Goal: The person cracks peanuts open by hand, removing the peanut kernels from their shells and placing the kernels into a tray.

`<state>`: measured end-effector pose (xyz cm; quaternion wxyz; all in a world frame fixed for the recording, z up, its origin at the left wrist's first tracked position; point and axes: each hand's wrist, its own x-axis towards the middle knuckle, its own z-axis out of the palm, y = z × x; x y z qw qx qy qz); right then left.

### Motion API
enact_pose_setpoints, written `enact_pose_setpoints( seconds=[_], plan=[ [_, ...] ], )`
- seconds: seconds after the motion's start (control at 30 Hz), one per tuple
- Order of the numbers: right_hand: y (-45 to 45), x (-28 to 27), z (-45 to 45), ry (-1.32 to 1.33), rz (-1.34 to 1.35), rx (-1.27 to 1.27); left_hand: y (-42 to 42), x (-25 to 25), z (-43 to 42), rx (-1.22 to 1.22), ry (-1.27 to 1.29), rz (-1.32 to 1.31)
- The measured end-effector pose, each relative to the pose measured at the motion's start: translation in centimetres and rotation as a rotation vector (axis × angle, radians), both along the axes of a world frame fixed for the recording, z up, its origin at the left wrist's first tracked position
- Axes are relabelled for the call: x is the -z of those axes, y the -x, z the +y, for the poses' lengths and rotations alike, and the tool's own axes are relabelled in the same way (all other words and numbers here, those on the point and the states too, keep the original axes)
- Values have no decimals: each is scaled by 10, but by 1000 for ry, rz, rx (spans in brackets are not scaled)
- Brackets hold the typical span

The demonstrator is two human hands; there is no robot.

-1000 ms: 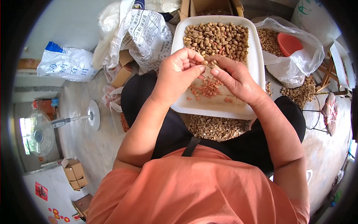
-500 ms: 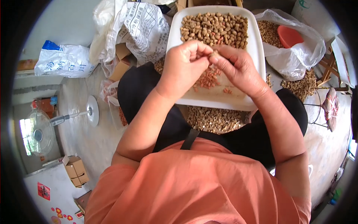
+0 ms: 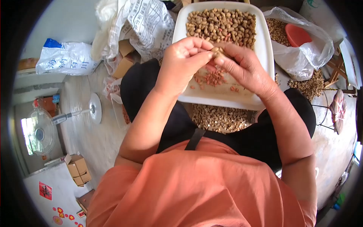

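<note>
My left hand (image 3: 184,60) and my right hand (image 3: 245,66) meet over a white plastic tray (image 3: 267,56). Between their fingertips is a peanut in its shell (image 3: 217,52), pinched from both sides; whether the shell is cracked I cannot tell. Unshelled peanuts (image 3: 223,24) fill the far part of the tray. Below my hands, reddish shelled peanut kernels (image 3: 214,77) lie in a loose heap on the tray floor, with a few scattered apart.
Empty shells (image 3: 219,118) cover the floor under the tray, between my legs. On the right stands a clear plastic bag (image 3: 295,62) holding peanuts and a red bowl (image 3: 297,34). Printed sacks (image 3: 151,28) and a cardboard box (image 3: 124,60) are at left, with a standing fan (image 3: 39,132) farther off.
Both hands stay together over the tray, and the peanut shell now shows more clearly between the fingertips. The whole view has shifted slightly, with the tray a little farther right.
</note>
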<state>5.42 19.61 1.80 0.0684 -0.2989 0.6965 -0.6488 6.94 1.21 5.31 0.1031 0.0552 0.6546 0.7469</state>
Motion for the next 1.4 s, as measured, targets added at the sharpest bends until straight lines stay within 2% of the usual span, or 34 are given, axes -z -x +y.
enact_pose_setpoints(
  seconds=[0.03,0.1,0.13,0.2,0.37,0.57,0.67,0.7,0.8,0.9,0.97,1.2,1.4],
  plan=[
    [-1,-1,-1,-3,49,30,2,-3,-1,-9,-11,5],
    [-4,-7,2,-35,-65,-2,1,-5,-6,-39,-34,1],
    [-3,-8,3,-45,-31,14,2,-5,-7,-35,-27,10],
    [-3,-4,2,-67,25,44,0,-7,-7,-43,16,63],
    [-4,-1,1,-12,-27,76,-7,-7,-1,-97,215,238],
    [-4,2,0,13,53,92,-12,-8,3,-50,367,306],
    [-4,-1,-2,68,64,62,-15,-3,6,-38,345,370],
    [-5,-3,-2,82,62,49,-15,-1,7,-50,293,346],
    [-11,-22,6,6,-191,-41,-16,1,10,-63,163,254],
    [-5,-5,2,38,154,40,-16,-8,5,-26,62,113],
    [-5,-6,3,7,202,37,-17,-13,2,9,-40,-7],
    [-5,-7,1,-93,319,48,-16,-6,-4,30,-214,-172],
    [-6,-10,3,-100,262,14,-14,3,-11,63,-376,-323]
  ],
)
